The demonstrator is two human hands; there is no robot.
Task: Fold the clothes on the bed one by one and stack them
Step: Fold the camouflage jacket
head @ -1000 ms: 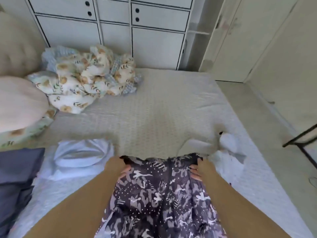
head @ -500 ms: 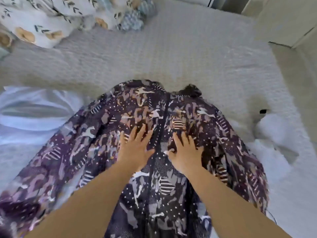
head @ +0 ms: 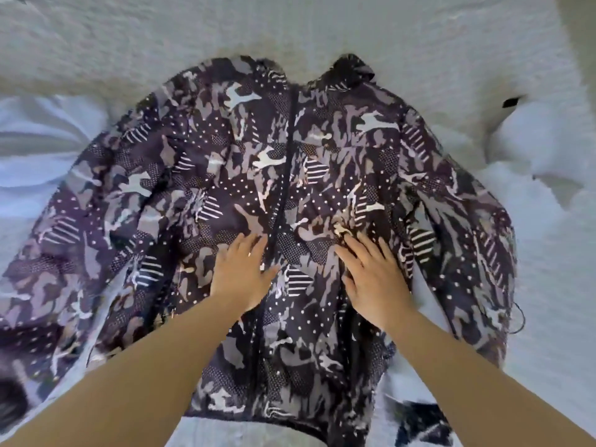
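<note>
Bright, soft daylight; a wide-angle view, smeared toward its edges.

Light falls evenly with only faint shadows under the left hand [head: 242, 272] and right hand [head: 371, 275]. The white bedspread [head: 322, 24] is nearly washed out at the right. The patterned jacket [head: 290, 156] reads fairly sharp at centre, while its left sleeve and the lower corners blur and bend outward.

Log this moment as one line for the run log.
phase: smoothing | patterned jacket: spread flat on bed | left hand: flat on it | right hand: flat on it
</note>
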